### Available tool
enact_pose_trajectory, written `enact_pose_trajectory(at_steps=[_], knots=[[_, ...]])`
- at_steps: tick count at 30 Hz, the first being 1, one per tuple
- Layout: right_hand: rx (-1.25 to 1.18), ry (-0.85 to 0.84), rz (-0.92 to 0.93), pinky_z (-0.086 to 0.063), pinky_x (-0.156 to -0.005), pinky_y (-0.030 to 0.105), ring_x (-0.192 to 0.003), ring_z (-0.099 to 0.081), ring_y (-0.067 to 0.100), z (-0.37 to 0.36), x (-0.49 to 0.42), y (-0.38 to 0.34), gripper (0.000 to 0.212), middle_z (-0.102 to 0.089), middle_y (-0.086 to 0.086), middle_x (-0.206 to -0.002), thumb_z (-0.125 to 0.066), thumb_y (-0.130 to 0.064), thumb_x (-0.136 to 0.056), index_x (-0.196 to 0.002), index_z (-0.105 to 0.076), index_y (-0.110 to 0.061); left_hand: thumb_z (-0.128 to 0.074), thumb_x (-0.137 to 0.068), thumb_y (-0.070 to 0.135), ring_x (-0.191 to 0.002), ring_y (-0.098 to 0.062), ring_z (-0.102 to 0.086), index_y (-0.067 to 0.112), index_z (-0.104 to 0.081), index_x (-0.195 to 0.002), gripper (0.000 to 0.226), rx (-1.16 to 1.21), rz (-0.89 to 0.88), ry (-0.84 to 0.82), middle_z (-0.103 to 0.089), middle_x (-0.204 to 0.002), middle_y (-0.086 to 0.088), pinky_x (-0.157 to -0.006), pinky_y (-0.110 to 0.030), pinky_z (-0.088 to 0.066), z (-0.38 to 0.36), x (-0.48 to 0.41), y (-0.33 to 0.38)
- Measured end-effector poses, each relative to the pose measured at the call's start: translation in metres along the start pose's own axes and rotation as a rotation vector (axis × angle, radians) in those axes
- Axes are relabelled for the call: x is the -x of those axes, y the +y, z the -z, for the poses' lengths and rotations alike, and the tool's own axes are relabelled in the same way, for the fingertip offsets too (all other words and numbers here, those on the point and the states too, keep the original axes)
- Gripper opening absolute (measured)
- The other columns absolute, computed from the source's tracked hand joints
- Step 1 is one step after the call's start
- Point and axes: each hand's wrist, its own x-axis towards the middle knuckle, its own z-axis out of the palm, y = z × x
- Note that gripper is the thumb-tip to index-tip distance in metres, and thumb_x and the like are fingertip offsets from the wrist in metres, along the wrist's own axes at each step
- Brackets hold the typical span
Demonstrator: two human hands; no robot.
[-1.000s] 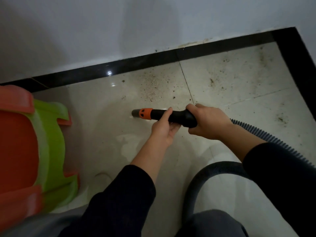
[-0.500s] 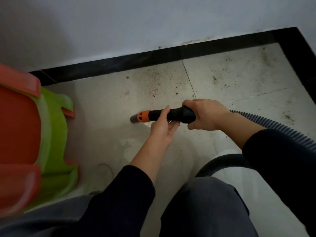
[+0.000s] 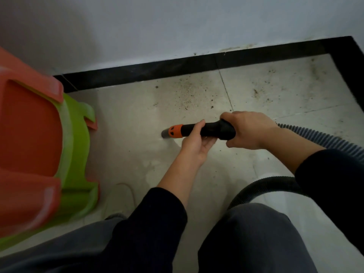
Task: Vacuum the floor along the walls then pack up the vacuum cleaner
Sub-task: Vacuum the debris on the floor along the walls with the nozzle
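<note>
Both our hands are wrapped round the black vacuum handle (image 3: 213, 131), which lies nearly level across the middle of the frame. Our left hand (image 3: 194, 144) cups it from beneath, with the thumb laid over the top just behind the orange collar (image 3: 176, 131). Our right hand (image 3: 250, 131) closes over the thicker rear end, where the ribbed hose (image 3: 315, 135) joins, with the knuckles up and the fingers curled under.

Ahead of the collar the grey nozzle tip (image 3: 165, 133) points toward the left of the frame, low at the pale floor tile (image 3: 126, 119). We cannot tell whether it touches the tile. The hose runs from our right hand to the right edge of the frame. A second, darker stretch of it (image 3: 262, 187) curves through the lower right, between our right sleeve (image 3: 332, 178) and our knee (image 3: 256, 239).

Dark dirt specks (image 3: 189, 93) are scattered on the tiles above the handle, thickest near the grout line (image 3: 225, 91) and on toward the upper right corner. A black skirting strip (image 3: 157, 70) runs along the foot of the white wall (image 3: 177, 26) and turns down the right edge of the frame.

At the left edge stands an orange plastic stool (image 3: 29, 134) stacked over a green stool (image 3: 76, 146), well apart from the nozzle tip. Our left sleeve (image 3: 149, 229) and grey trousers fill the bottom of the frame.
</note>
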Motion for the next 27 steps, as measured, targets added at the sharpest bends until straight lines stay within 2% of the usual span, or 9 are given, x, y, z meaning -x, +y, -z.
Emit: enact_pose_trajectory(at_steps=[10, 12, 15, 20, 24, 27], knots=[[0.033, -0.007, -0.16, -0.055, -0.068, 0.038, -0.076, -0.058, 0.018, 0.0, 0.033, 0.045, 0.041, -0.056, -0.006, -0.086, -0.069, -0.042, -0.074, -0.105, -0.046, -0.03, -0.064, -0.093, 0.017, -0.087, -0.025, -0.067, 0.001, -0.056, -0.108, 0.024, -0.035, 0.105, -0.119, -0.064, -0.118, -0.024, -0.065, -0.03, -0.058, -0.041, -0.007, -0.037], [0.035, -0.005, -0.178, -0.053, -0.067, 0.035, -0.076, -0.058, 0.019, -0.001, 0.037, 0.051, 0.041, -0.057, -0.006, -0.087, -0.069, -0.042, -0.074, -0.106, -0.046, -0.03, -0.064, -0.093, 0.018, -0.086, -0.025, -0.067, 0.002, -0.056, -0.106, 0.023, -0.049, 0.118, -0.125, -0.064, -0.118, -0.024, -0.071, -0.031, -0.058, -0.046, -0.007, -0.042], [0.037, -0.005, -0.2, -0.048, -0.064, 0.032, -0.078, -0.058, 0.019, -0.001, 0.043, 0.057, 0.041, -0.057, -0.006, -0.087, -0.069, -0.041, -0.074, -0.107, -0.048, -0.03, -0.064, -0.093, 0.018, -0.086, -0.025, -0.066, 0.0, -0.055, -0.111, 0.026, -0.062, 0.132, -0.133, -0.064, -0.118, -0.024, -0.077, -0.032, -0.056, -0.052, -0.007, -0.049], [0.042, 0.001, -0.239, -0.042, -0.062, 0.029, -0.079, -0.056, 0.019, -0.001, 0.053, 0.059, 0.042, -0.056, -0.005, -0.089, -0.069, -0.04, -0.076, -0.11, -0.048, -0.029, -0.063, -0.094, 0.018, -0.087, -0.024, -0.066, 0.0, -0.053, -0.118, 0.032, -0.097, 0.135, -0.142, -0.065, -0.11, -0.022, -0.078, -0.033, -0.055, -0.058, -0.007, -0.058], [0.052, 0.003, -0.27, -0.043, -0.064, 0.031, -0.08, -0.055, 0.019, 0.0, 0.062, 0.06, 0.041, -0.054, -0.004, -0.091, -0.068, -0.039, -0.078, -0.111, -0.047, -0.028, -0.062, -0.094, 0.018, -0.104, -0.028, -0.065, 0.001, -0.052, -0.118, 0.031, -0.126, 0.149, -0.154, -0.064, -0.103, -0.02, -0.079, -0.034, -0.054, -0.063, -0.007, -0.065], [0.071, 0.011, -0.276, -0.041, -0.062, 0.031, -0.08, -0.055, 0.02, 0.0, 0.067, 0.062, 0.041, -0.054, -0.003, -0.092, -0.067, -0.039, -0.079, -0.112, -0.046, -0.026, -0.062, -0.094, 0.018, -0.113, -0.03, -0.061, 0.001, -0.052, -0.119, 0.032, -0.135, 0.156, -0.151, -0.063, -0.113, -0.023, -0.08, -0.034, -0.053, -0.067, -0.007, -0.068]])
